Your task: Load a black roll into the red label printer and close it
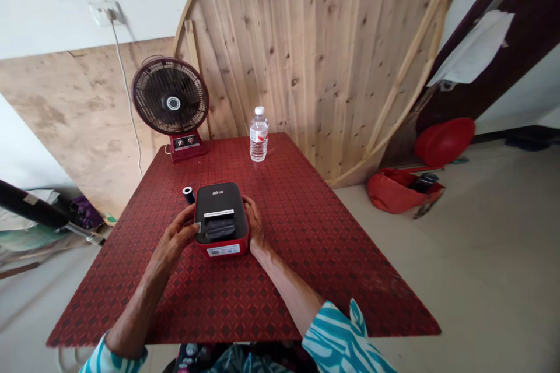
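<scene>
A small box-shaped printer [217, 201], black on top with red sides, rests near the middle of the table. A window at its near end shows something dark and crinkled, and white labels are stuck on the top and the near side. My left hand [177, 236] holds its left side, with the fingertips at the top edge near the window. Along the right side lies my right hand [255, 226], its fingers partly hidden behind the casing. A small dark roll [188, 194] with a white end stands just beyond my left fingers.
The table [324, 256] has a red patterned cover. At its far end stand a dark red fan [170, 106] and a water bottle [259, 135]. A round wooden panel [306, 58] leans on the wall behind. A red bag [400, 191] sits on the floor at right.
</scene>
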The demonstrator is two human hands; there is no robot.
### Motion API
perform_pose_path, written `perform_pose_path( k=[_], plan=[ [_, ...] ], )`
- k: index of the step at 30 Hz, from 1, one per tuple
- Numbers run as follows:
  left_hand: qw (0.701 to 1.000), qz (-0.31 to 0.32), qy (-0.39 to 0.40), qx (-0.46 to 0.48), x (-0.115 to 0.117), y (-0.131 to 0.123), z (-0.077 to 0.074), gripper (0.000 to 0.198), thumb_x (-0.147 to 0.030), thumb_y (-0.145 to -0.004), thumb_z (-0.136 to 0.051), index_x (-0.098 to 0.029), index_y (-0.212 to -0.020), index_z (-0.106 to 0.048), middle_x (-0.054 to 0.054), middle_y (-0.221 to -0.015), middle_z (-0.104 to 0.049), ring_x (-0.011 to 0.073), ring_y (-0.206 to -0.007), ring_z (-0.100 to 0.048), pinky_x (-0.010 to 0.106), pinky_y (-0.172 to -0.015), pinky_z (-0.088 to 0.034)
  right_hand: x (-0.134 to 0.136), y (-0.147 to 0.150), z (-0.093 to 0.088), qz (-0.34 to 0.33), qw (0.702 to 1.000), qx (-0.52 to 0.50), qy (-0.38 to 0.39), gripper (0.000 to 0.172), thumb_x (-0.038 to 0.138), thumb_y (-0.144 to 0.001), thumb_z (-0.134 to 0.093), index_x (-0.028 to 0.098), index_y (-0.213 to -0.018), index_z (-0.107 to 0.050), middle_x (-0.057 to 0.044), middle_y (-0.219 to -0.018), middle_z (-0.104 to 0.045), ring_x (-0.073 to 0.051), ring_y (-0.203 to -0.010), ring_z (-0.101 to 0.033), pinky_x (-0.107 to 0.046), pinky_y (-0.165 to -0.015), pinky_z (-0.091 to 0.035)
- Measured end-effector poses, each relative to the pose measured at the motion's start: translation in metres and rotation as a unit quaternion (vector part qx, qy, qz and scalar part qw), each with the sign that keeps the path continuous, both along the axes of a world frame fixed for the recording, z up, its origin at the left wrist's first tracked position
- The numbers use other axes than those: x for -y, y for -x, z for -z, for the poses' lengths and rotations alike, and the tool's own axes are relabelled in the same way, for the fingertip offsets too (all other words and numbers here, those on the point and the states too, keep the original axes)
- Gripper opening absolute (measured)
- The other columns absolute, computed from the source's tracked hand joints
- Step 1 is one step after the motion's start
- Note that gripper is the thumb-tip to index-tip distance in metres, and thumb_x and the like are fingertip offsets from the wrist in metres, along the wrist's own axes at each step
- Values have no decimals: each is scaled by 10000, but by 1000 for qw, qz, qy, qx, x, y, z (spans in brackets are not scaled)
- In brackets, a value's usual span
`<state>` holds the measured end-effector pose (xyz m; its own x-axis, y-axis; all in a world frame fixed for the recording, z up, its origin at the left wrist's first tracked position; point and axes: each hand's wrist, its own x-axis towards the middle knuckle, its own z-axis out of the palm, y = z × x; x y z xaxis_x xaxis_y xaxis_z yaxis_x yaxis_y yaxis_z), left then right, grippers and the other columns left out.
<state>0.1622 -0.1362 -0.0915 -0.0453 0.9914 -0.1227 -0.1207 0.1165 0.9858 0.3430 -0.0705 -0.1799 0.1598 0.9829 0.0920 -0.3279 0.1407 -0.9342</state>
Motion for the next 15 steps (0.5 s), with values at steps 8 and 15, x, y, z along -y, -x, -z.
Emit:
perform_pose_path(
  k=[8, 15],
  plan=[
    [999, 34, -3, -5, -3, 1, -7, 730, -407, -674, -791, -181, -1331, -570, 132, -1252, -677, 311, -1092, -654, 353, -867, -534, 5, -1, -7, 10, 1000, 25, -13, 415, 506, -869, -466, 248, -1145, -637, -59, -1216, -649, -235, -1180, -558, -403, -1043, -393],
    [1000, -1, -2, 15, -5, -2, -2, 646, -315, -656, -766, -198, -1271, -606, 106, -1228, -688, 266, -998, -675, 283, -732, -526, 4, 0, -5, 20, 999, 30, -18, 407, 516, -871, -468, 261, -1136, -642, -49, -1203, -652, -226, -1171, -560, -388, -1043, -394]
  ],
)
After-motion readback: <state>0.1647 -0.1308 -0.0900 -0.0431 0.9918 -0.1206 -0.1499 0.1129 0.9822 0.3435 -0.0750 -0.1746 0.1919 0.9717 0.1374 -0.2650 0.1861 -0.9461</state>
